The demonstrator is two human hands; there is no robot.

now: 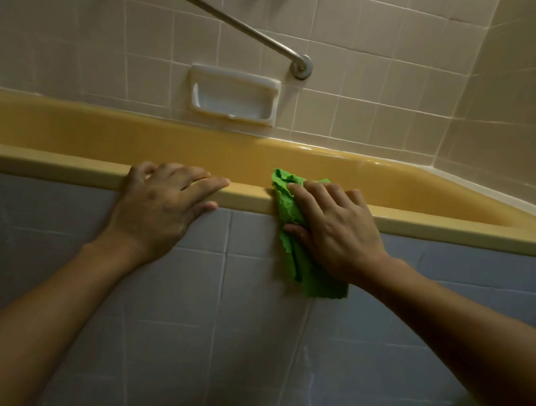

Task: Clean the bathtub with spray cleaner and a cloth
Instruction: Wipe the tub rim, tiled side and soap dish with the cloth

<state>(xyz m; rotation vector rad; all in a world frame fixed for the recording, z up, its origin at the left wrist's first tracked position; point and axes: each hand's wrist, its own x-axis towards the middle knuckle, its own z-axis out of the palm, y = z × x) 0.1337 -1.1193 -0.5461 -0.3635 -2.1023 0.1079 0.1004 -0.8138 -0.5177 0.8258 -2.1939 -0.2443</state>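
A yellow bathtub [59, 168] runs across the view, its near rim just in front of me. My right hand [332, 225] holds a green cloth [305, 272] against that rim, fingers over the top and thumb pinching the cloth at the front edge; the cloth hangs down over the tiled tub front. My left hand [164, 199] rests on the rim to the left, fingers laid over the top and thumb against the front, holding nothing. No spray cleaner is in view.
Blue-grey tiles [208, 331] cover the tub's front below the rim. On the beige tiled back wall sit a white recessed soap dish [232, 99] and a slanted metal grab bar [216, 13]. A side wall closes the tub at the right.
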